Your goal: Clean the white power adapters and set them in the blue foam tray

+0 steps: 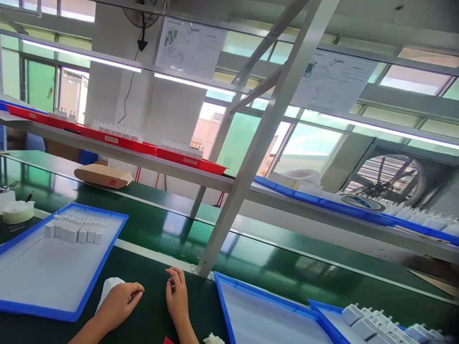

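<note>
My left hand [120, 300] rests near the front edge of the green bench with its fingers curled over a white cloth [107, 288]. My right hand [177, 294] is beside it, upright, fingers loosely bent and apart, holding nothing that I can see. To the left lies a blue-rimmed tray [89, 282] with a small row of white blocks [75, 231]. Another blue-rimmed tray [224, 298] lies to the right of my right hand. Further right a third tray [324, 317] carries several white plug-like parts [380, 326].
A slanted metal post [251, 157] rises from the bench just behind my hands. A shelf above carries red trays [118, 139] and blue trays [322, 203] with white parts. A cardboard box [103, 176] lies on the green conveyor belt [172, 229]. A tape roll [17, 211] sits far left.
</note>
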Demonstrator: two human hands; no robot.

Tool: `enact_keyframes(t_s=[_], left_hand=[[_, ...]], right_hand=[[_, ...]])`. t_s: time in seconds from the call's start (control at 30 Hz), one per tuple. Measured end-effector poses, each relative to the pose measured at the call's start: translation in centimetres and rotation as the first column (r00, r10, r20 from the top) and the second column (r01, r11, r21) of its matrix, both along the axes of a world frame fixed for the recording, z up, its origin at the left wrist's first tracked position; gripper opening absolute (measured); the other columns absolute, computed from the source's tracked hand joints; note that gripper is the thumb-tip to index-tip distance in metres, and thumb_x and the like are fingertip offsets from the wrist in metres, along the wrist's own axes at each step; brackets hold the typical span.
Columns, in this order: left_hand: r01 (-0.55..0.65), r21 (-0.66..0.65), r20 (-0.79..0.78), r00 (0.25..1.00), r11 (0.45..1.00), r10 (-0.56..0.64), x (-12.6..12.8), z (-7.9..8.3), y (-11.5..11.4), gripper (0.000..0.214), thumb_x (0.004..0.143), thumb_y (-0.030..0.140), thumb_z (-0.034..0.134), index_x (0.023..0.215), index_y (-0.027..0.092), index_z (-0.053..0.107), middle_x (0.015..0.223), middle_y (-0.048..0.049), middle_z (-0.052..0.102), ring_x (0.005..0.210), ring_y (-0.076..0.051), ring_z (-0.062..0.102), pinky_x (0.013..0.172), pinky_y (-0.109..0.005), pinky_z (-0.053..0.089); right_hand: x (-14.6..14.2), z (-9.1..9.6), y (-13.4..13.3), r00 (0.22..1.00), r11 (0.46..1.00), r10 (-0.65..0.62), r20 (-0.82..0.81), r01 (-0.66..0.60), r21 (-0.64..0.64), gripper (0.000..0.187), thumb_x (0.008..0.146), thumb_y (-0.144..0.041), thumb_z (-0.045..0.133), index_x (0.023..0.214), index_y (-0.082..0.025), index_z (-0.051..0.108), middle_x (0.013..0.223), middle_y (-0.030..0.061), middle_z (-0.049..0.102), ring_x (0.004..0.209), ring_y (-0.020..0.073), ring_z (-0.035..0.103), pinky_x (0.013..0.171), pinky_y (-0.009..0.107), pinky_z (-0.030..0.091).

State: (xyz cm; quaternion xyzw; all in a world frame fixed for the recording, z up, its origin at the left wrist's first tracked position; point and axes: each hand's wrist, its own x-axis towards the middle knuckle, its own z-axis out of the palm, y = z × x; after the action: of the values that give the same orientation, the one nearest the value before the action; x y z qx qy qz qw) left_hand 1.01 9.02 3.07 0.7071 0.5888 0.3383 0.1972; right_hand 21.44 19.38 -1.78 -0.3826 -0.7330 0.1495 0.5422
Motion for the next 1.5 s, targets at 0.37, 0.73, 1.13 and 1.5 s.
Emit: enact_keyframes(t_s=[0.37, 0.73, 1.13, 1.5], left_hand=[[0.029, -0.030, 0.005, 1.000, 0.999, -0.029, 0.4, 0.8, -0.5, 0.032, 0.094, 0.042, 0.042, 0.094, 0.038, 0.074, 0.088, -0.0037, 0.079, 0.082, -0.026, 0.073, 0.074, -0.036, 0.052], [0.047, -0.052, -0.065, 0.997, 0.998, -0.051, -0.1, 0.1, 0.2, 0.035, 0.095, 0.042, 0.041, 0.098, 0.034, 0.075, 0.094, -0.0047, 0.079, 0.085, -0.025, 0.073, 0.075, -0.035, 0.053], [0.036, -0.131, -0.227, 0.972, 0.991, -0.065, -2.0, 0.4, 1.5, 0.045, 0.087, 0.054, 0.047, 0.107, 0.024, 0.075, 0.100, -0.0026, 0.080, 0.087, -0.021, 0.074, 0.079, -0.027, 0.055], [-0.063, -0.197, -0.331, 0.944, 0.978, -0.005, -3.0, -0.1, 2.7, 0.034, 0.082, 0.048, 0.056, 0.105, 0.031, 0.074, 0.086, 0.0057, 0.079, 0.071, -0.016, 0.072, 0.059, -0.019, 0.046]], right_hand=[[0.2, 1.6, -1.4, 0.999, 0.998, -0.034, 0.033, 0.036, -0.048, 0.036, 0.079, -0.015, 0.050, 0.101, -0.033, 0.072, 0.105, 0.0057, 0.068, 0.070, 0.0243, 0.071, 0.055, 0.037, 0.061], [-0.5, 2.6, -1.9, 0.981, 1.000, 0.006, 0.192, -0.001, -0.027, 0.046, 0.075, -0.004, 0.042, 0.105, -0.026, 0.068, 0.106, 0.0056, 0.068, 0.062, 0.0178, 0.067, 0.056, 0.032, 0.059], [-0.5, 4.3, -2.6, 0.954, 0.958, 0.104, 0.281, -0.020, -0.287, 0.046, 0.085, -0.004, 0.049, 0.123, -0.026, 0.065, 0.128, 0.0039, 0.064, 0.110, 0.0189, 0.063, 0.094, 0.031, 0.053], [4.2, 12.8, -5.3, 0.938, 0.983, -0.068, 0.340, 0.120, -0.136, 0.047, 0.086, -0.004, 0.047, 0.118, -0.031, 0.067, 0.128, -0.0068, 0.067, 0.107, 0.0131, 0.066, 0.090, 0.022, 0.051]])
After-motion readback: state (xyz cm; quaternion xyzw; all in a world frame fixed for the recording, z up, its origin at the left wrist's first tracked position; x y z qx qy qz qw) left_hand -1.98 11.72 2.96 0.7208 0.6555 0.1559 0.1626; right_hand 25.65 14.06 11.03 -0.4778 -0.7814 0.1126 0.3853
